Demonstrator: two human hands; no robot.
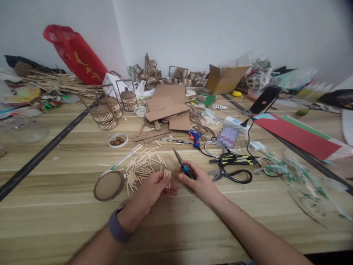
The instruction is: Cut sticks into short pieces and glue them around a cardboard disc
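Observation:
My left hand (154,187) pinches a small row of short pale wooden sticks (167,179) side by side between thumb and fingers. In my right hand (200,182) is a tool with a long tapered dark tip and a blue-and-black handle (188,171); its exact kind is unclear. The tip points up and away, apart from the held sticks. A loose pile of similar sticks (145,159) lies just beyond my left hand. Left of that pile rests a round cardboard disc with a braided brown rim (109,186).
Black-handled scissors (234,176), a utility knife (242,161) and a blue glue gun (195,139) lie to the right. Cardboard pieces (168,106) are stacked behind. Small lidded baskets (103,116) and a dish of brown beads (118,140) stand left. Cables run across the right side.

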